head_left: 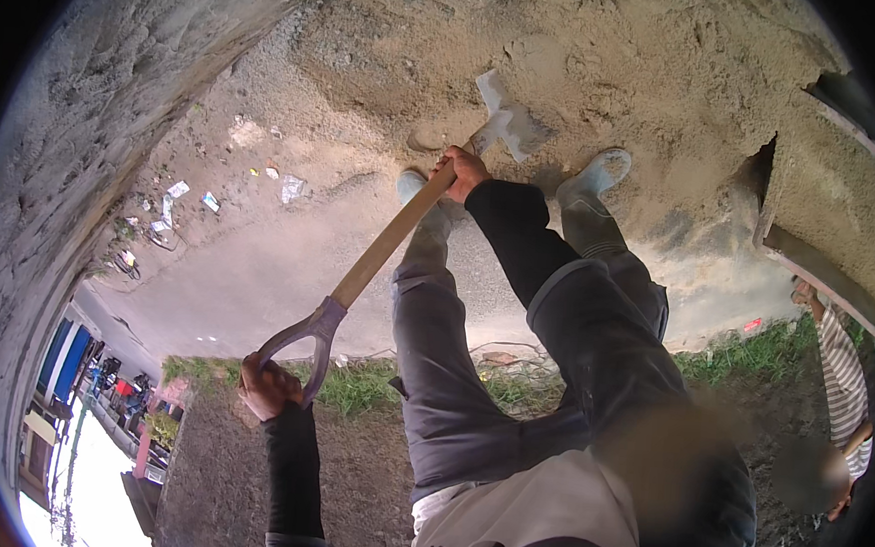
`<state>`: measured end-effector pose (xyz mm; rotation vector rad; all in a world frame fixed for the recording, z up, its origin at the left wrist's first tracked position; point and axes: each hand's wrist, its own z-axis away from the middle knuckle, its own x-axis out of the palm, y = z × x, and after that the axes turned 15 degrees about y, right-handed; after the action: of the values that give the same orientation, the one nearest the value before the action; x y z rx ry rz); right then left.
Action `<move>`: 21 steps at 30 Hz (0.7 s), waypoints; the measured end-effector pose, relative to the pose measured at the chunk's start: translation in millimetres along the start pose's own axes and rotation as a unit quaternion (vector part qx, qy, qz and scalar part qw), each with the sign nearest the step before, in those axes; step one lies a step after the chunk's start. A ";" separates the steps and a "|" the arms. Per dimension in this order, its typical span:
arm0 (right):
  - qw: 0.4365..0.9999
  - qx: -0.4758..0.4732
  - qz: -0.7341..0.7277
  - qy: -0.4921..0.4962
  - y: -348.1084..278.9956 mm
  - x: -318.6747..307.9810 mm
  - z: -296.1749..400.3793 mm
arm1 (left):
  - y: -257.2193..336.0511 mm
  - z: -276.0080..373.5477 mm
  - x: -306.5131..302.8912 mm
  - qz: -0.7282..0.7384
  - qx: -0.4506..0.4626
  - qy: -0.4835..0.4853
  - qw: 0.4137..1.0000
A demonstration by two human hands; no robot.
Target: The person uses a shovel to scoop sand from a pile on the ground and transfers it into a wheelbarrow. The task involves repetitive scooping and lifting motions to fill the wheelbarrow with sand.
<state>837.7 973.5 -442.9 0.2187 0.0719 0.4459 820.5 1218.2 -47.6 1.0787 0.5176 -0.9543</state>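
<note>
A shovel with a wooden shaft (391, 237) slants across the view in front of my legs. My left hand (269, 389) is closed around its D-shaped grip (319, 341) at the lower left. Farther up, my right hand (462, 173) wraps the shaft close to the metal socket. The grey shovel blade (497, 97) is at the sand (569, 78), just beyond my feet; sand covers part of it, and I cannot tell how deep it sits. My pale boots (597, 174) stand apart on either side of the shaft's lower end.
A rough wall (118, 96) rises at the left, with scattered litter (176, 190) near its foot. At the right, a metal-edged container (821, 274) holds sand. Another person in a striped sleeve (841, 366) has a hand at its edge. Grass (355, 385) borders the pavement behind me.
</note>
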 end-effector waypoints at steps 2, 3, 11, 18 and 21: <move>0.999 -0.024 -0.016 0.025 10.4 -6.1 -9.2 | -16.8 -26.9 -1.2 0.006 -0.002 -0.006 1.000; 0.999 -0.023 -0.022 0.022 11.6 -8.5 -12.5 | -18.0 -31.1 6.1 -0.002 0.004 0.011 1.000; 0.996 -0.035 -0.051 0.060 17.1 -18.1 9.6 | -37.3 -43.6 -16.6 -0.011 0.072 -0.026 0.997; 0.992 -0.087 -0.083 0.041 -23.5 -94.3 108.2 | -58.3 -26.8 -73.3 -0.081 0.279 -0.130 0.948; 0.979 -0.175 -0.101 0.009 -88.5 -151.9 177.2 | -91.5 10.7 -72.9 -0.088 0.397 -0.162 0.899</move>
<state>758.7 795.2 -287.1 -0.1387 0.0311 0.2507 703.9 1223.5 -33.7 1.5667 -0.0863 -1.5388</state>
